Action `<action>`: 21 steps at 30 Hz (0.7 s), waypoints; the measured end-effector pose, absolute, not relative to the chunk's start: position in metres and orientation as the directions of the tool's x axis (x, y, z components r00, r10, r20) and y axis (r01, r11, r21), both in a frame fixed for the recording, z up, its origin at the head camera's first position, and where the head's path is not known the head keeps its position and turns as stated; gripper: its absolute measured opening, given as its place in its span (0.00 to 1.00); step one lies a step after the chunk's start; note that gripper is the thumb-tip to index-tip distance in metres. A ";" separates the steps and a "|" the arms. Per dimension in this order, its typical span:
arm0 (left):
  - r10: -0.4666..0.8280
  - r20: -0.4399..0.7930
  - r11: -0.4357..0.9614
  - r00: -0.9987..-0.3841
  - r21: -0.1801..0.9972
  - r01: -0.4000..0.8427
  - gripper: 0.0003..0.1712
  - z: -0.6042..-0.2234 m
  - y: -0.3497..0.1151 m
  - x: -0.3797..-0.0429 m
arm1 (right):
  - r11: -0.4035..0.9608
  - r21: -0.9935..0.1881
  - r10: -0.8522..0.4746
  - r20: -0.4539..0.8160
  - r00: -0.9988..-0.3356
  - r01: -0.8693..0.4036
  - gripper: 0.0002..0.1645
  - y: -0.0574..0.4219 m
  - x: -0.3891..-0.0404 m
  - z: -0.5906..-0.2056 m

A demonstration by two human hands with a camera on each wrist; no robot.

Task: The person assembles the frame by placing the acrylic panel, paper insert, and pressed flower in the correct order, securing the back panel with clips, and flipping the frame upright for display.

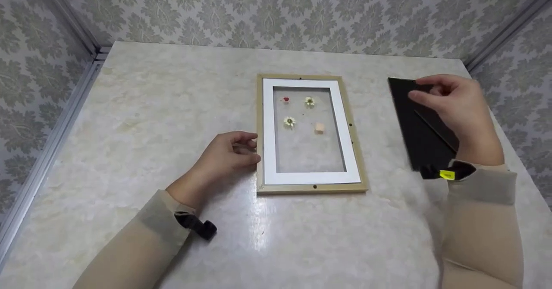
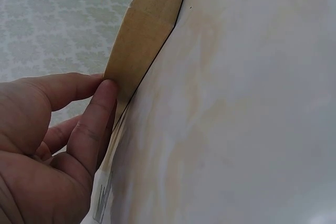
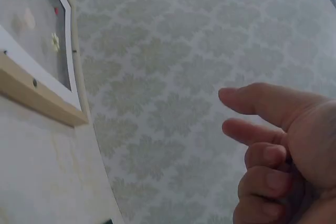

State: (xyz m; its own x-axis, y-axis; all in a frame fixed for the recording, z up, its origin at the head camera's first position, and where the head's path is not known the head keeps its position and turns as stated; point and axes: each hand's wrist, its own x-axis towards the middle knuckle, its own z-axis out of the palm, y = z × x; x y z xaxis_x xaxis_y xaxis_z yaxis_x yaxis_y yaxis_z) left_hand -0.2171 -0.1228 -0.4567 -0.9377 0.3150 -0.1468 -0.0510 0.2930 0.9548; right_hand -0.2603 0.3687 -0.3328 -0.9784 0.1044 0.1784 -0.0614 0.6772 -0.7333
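Note:
A wooden picture frame [image 1: 311,190] with a white mat [image 1: 269,151] lies on the table. Inside its opening are a small red flower [image 1: 286,100], two pale daisy-like flowers [image 1: 289,122] and a peach-coloured petal-like piece [image 1: 319,128]. My left hand [image 1: 222,153] touches the frame's left side with its fingertips; the left wrist view shows them against the wooden edge [image 2: 142,35]. Raised over a black panel [image 1: 401,120] is my right hand [image 1: 461,103]. Its thumb and index finger stand apart with nothing between them, while the other fingers curl in.
The black panel, with a thin strip [image 1: 433,129] across it, lies right of the frame, partly covered by my right hand. Patterned wallpaper [image 1: 267,13] and metal rails [image 1: 47,138] border the pale marbled table [image 1: 172,86]. Small dark fixings [image 1: 315,186] dot the frame's edges.

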 end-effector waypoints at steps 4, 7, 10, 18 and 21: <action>0.315 -0.146 0.300 -0.938 0.953 -0.047 0.36 -0.457 -0.123 -0.217 | 0.672 -0.738 0.188 0.085 -0.979 0.065 0.22 0.409 -0.265 -0.336; 0.310 -0.152 0.310 -0.939 0.949 -0.052 0.36 -0.457 -0.124 -0.217 | 0.644 -0.748 0.226 -0.017 -0.974 0.162 0.26 0.439 -0.270 -0.343; 0.305 -0.156 0.321 -0.940 0.946 -0.053 0.36 -0.458 -0.125 -0.217 | 0.616 -0.742 0.260 -0.124 -0.958 0.263 0.39 0.464 -0.273 -0.352; 0.299 -0.159 0.329 -0.941 0.943 -0.055 0.36 -0.457 -0.125 -0.217 | 0.659 -0.643 0.286 -0.266 -0.921 0.391 0.70 0.490 -0.283 -0.381; 0.303 -0.165 0.324 -0.939 0.944 -0.061 0.36 -0.457 -0.123 -0.217 | 0.650 -0.639 0.301 -0.281 -0.911 0.411 0.74 0.498 -0.283 -0.390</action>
State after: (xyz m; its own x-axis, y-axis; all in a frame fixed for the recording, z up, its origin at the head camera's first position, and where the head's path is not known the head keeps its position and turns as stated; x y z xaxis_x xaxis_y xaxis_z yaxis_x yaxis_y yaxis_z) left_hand -0.2173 -0.1233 -0.4570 -0.9385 0.3034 -0.1648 -0.0612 0.3237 0.9442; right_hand -0.2834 0.4985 -0.3902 -0.9115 0.3007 -0.2807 0.4112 0.6502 -0.6389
